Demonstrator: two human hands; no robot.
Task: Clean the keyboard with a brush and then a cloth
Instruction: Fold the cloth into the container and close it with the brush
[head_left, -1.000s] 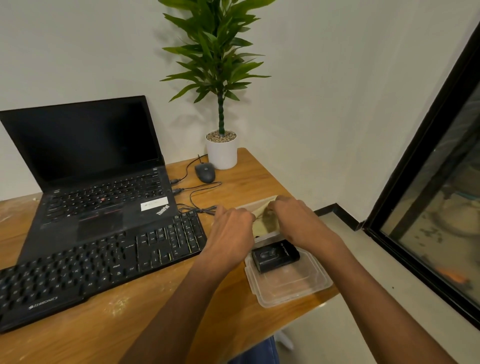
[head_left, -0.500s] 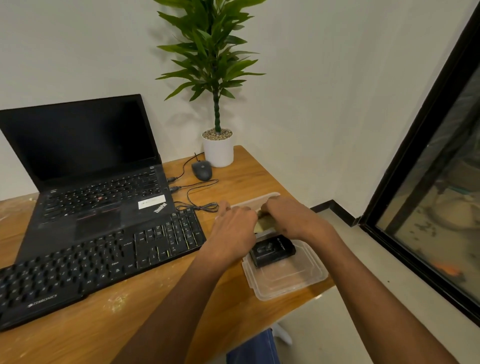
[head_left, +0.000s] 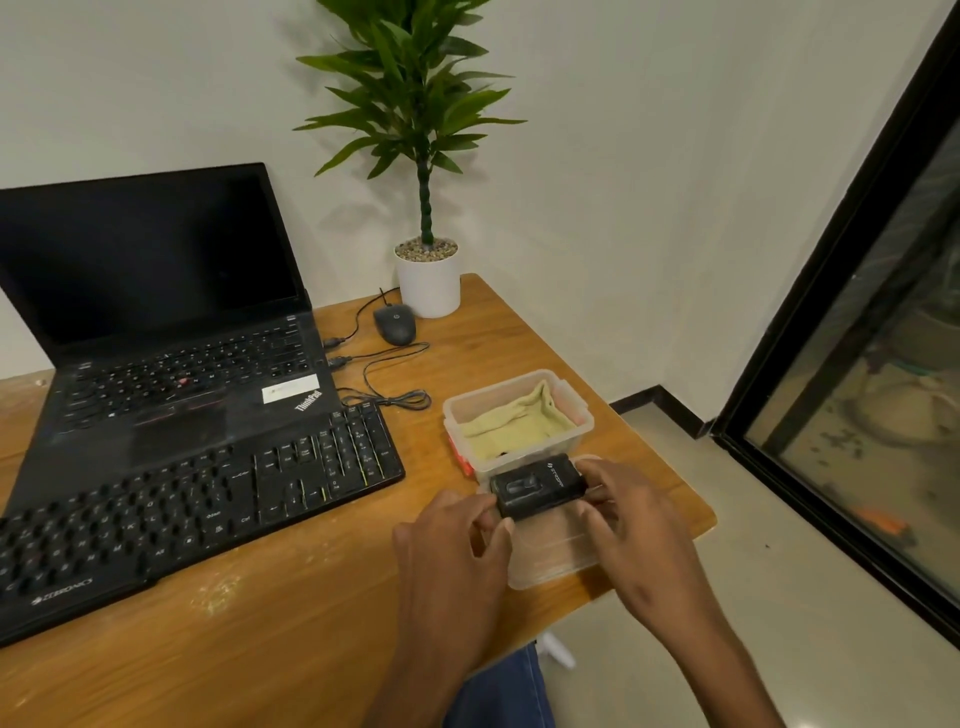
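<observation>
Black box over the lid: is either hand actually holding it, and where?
Yes, both. The left hand pinches the black box at its left end, the right hand at its right end.

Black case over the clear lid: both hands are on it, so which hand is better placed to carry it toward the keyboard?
Left, probably. The left hand grips the black case at the end nearer the keyboard; the right hand holds the far end and would cross over.

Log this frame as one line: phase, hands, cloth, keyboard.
phase: fetching tools | left hand + right hand: gripping black case over lid | cloth: in open container | keyboard: untouched
</observation>
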